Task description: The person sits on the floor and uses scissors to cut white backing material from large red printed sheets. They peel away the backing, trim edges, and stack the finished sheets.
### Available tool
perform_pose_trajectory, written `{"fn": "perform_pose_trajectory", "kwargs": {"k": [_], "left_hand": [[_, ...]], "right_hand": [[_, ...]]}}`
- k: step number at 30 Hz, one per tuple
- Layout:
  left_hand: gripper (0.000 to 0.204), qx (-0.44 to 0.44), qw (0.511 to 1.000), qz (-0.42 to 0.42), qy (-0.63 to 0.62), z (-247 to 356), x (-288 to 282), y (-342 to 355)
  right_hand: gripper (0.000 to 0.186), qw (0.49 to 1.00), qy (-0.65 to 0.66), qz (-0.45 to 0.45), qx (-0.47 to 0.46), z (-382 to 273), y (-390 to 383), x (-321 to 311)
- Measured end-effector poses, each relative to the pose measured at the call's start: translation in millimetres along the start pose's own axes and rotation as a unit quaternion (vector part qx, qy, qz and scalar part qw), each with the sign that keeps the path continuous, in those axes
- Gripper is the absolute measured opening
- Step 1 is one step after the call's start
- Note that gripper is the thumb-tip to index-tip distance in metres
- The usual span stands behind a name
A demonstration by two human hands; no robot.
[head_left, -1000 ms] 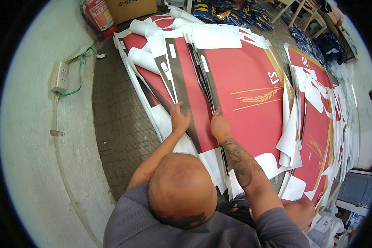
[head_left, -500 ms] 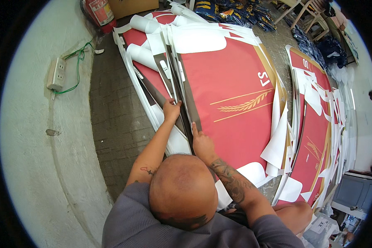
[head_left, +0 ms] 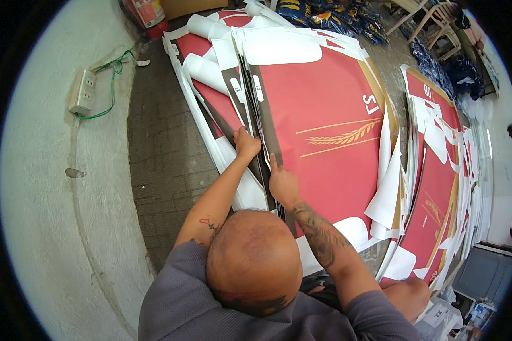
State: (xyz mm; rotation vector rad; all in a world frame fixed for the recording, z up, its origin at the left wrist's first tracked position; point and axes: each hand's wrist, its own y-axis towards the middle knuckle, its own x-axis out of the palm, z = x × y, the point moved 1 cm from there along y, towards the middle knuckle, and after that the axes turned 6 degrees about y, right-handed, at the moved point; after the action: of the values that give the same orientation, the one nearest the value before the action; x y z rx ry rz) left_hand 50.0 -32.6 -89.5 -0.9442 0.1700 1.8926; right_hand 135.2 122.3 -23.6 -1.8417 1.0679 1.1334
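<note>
My own hands are out of view. Another person (head_left: 253, 256), in a grey shirt and seen from behind, leans over large printed sheets. Their left hand (head_left: 246, 143) rests at the dark edges of the overlapping left sheets (head_left: 207, 96), fingers curled; whether it grips them is unclear. Their right hand (head_left: 283, 184) has its index finger stretched onto the dark left border of a red panel (head_left: 330, 91) with a gold wheat design and white corners, the other fingers bent. White rolled pieces (head_left: 205, 71) lie among the left sheets.
A wall (head_left: 51, 199) with a socket (head_left: 85, 91) and green cord runs along the left. A red extinguisher (head_left: 145, 14) and cardboard box (head_left: 190, 4) stand behind. A second red stack (head_left: 432, 199) lies right. Dark bagged bundles (head_left: 330, 17) and plastic chairs (head_left: 438, 25) are at back.
The red panel has shifted left, covering the red strip that showed between the person's hands. Their right hand moved left with it and slightly nearer; their left hand has moved slightly farther forward.
</note>
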Motion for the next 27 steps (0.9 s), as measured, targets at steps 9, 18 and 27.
{"fn": "perform_pose_trajectory", "kwargs": {"k": [9, 18, 27], "left_hand": [[0.049, -0.072, 0.996, -0.013, -0.058, 12, 2, 3], [0.049, -0.019, 0.963, -0.031, -0.266, 25, -12, -33], [0.052, -0.014, 0.939, -0.07, -0.335, 3, -16, -42]], "right_hand": [[0.075, 0.997, -0.064, -0.023, 0.019, -8, -7, -7], [0.082, 0.993, 0.081, 0.034, 0.084, -19, -27, 0], [0.084, 0.996, -0.035, 0.011, 0.076, -12, -60, 11]]}}
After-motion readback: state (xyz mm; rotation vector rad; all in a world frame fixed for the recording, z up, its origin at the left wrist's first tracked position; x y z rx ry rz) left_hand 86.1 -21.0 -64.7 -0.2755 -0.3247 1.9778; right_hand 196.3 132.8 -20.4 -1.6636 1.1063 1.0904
